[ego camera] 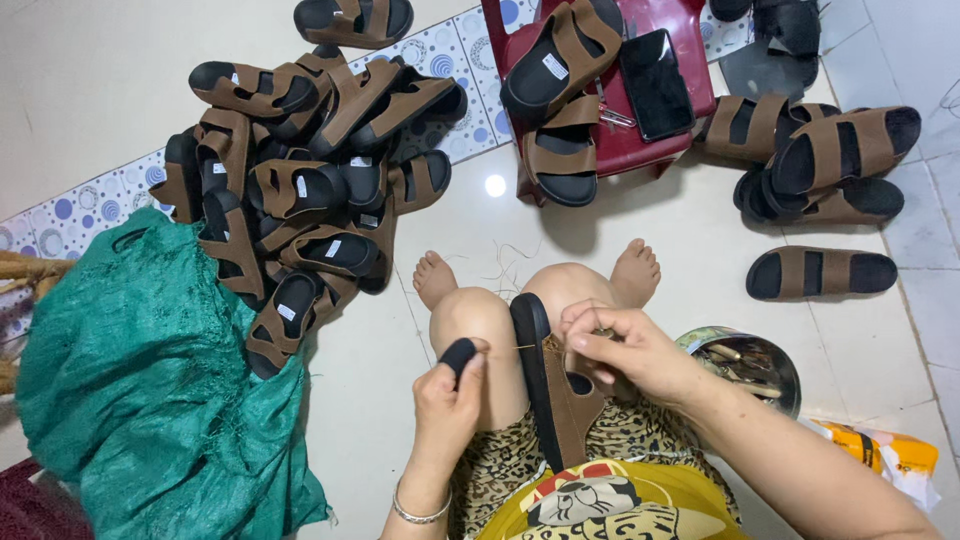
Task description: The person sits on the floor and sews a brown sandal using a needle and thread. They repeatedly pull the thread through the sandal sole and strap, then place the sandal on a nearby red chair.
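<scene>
- Gripping a small black-handled tool (459, 354), our left hand (447, 400) is closing its fingers tight around it, just left of the raised knees.
- Our right hand (628, 352) is pinching its fingertips shut at the strap edge of a brown sandal (553, 390); we cannot tell whether a needle is between them.
- We are keeping the sandal standing on edge between our thighs, its black sole toward the left knee and its toe pointing at our bare feet.
- We are seeing a thin tan thread (520, 347) running taut from the tool to the sandal strap.
- We are sitting on a pale tiled floor (640, 240), with loose thread ends lying near the feet.
- To the left, a heap of matching brown sandals (300, 190) is spilling beside a green mesh sack (150, 390).
- Ahead, a red plastic stool (640, 120) is carrying two sandals and a dark phone (655, 82); more sandals are lying to the right.
- Just beside our right forearm, a round tin (752, 365) is holding small tools.
- Judging the risks: the taut thread could be snapping if pulled too hard, the sandal could be slipping from between the legs, and the tool tip could be pricking the knee close beside it.
</scene>
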